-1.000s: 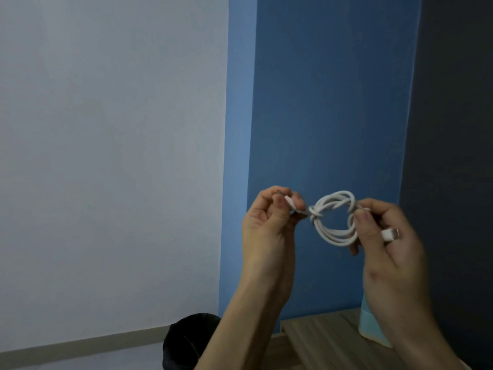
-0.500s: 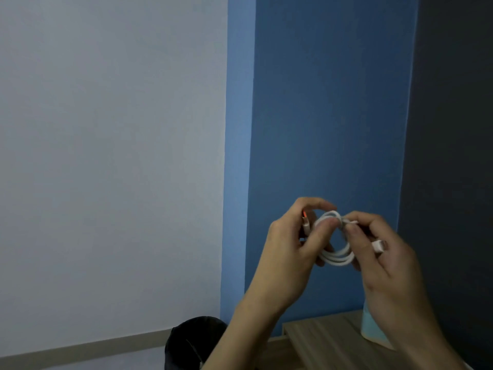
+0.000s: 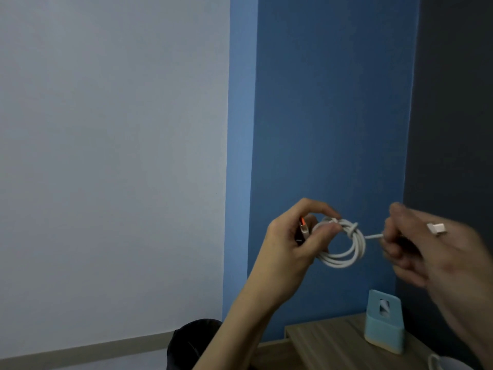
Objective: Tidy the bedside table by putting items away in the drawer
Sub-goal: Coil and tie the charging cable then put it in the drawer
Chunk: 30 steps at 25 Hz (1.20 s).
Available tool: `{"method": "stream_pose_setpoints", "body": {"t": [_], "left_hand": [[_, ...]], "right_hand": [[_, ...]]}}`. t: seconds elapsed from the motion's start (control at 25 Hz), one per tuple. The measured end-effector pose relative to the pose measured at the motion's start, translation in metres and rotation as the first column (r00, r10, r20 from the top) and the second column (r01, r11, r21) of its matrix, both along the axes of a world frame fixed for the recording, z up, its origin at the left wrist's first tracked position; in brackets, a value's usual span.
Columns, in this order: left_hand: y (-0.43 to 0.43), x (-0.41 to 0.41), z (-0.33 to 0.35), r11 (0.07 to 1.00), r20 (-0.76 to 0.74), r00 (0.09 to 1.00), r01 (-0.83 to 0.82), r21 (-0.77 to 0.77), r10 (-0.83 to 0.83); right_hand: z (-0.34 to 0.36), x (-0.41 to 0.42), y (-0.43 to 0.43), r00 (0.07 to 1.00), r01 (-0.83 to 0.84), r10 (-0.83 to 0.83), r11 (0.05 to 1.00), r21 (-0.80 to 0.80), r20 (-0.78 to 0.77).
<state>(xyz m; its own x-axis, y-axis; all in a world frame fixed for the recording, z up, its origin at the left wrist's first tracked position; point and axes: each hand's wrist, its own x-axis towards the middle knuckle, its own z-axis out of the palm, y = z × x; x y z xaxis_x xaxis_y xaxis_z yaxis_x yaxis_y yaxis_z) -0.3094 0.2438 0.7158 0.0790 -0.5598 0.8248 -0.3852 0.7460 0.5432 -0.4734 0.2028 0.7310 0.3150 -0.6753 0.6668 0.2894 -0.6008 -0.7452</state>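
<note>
While the coil (image 3: 340,263) is pinched by left hand (image 3: 288,245), the tail (image 3: 373,237) gripped by right hand (image 3: 437,260) should be drawn snug.

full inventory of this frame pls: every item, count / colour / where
cable: 1, white, coiled and knotted, held in the air between both hands
orange-tipped plug: 1, white and orange, inside the left hand's curl
white plug: 1, white, above the right hand's back
holder: 1, light blue, upright on the table
table: 1, wood grain, bottom right
bin: 1, black, left of the table, partly behind the forearm
cut-off object: 1, white, bottom edge, cannot tell what
walls: pale grey left, blue middle, dark right
left hand: 1, pinches the coil
right hand: 1, blurred, grips the cable's free end
</note>
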Motion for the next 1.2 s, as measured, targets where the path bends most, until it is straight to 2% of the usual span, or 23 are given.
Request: {"method": "stream_pose_setpoints", "body": {"t": [0.12,0.2,0.24,0.32,0.4,0.56,0.72,0.8,0.88,1.04,1.12,1.2], "left_hand": [[-0.003,0.005,0.000,0.998,-0.024,0.999,-0.049,-0.039,0.048],[-0.004,0.004,0.000,0.994,-0.050,0.995,-0.086,-0.066,0.082],[-0.004,0.003,0.000,0.992,-0.053,0.994,-0.099,-0.076,0.096],[-0.003,-0.001,-0.001,0.987,-0.049,0.991,-0.128,-0.096,0.124],[-0.003,-0.004,-0.002,0.984,-0.041,0.989,-0.143,-0.107,0.139],[-0.002,-0.010,-0.003,0.984,-0.035,0.990,-0.137,-0.111,0.134],[-0.003,-0.014,-0.007,0.987,-0.067,0.991,-0.119,-0.109,0.112],[-0.004,-0.015,-0.009,0.986,-0.076,0.991,-0.120,-0.115,0.112],[-0.003,-0.014,-0.009,0.982,-0.079,0.987,-0.146,-0.119,0.137],[-0.003,-0.012,-0.017,0.969,-0.061,0.976,-0.216,-0.122,0.209],[-0.004,-0.012,-0.024,0.897,0.039,0.912,-0.392,-0.207,0.407],[-0.008,-0.012,-0.029,0.785,0.112,0.798,-0.538,-0.308,0.592]], "right_hand": [[-0.004,-0.002,-0.002,0.955,-0.296,0.295,0.955,0.036,0.029],[-0.006,0.001,0.000,0.922,-0.386,0.384,0.920,0.060,0.038],[-0.009,0.004,0.001,0.942,-0.335,0.334,0.942,0.029,0.033],[-0.013,0.011,0.003,0.992,-0.121,0.124,0.990,-0.079,0.037],[-0.014,0.015,0.008,0.999,0.048,-0.044,0.989,-0.143,0.028],[-0.015,0.023,0.011,0.979,0.187,-0.177,0.977,-0.106,0.099],[-0.021,0.035,0.010,0.937,0.321,-0.289,0.933,-0.160,0.197],[-0.024,0.038,0.007,0.933,0.319,-0.285,0.938,-0.135,0.220],[-0.027,0.041,0.000,0.952,0.234,-0.212,0.969,-0.077,0.222],[-0.031,0.044,-0.014,0.994,0.029,-0.034,0.998,0.048,0.107],[-0.032,0.047,-0.015,0.998,-0.023,0.019,0.997,0.070,0.062],[-0.035,0.051,-0.018,0.997,0.067,-0.070,0.996,0.062,0.038]]}}
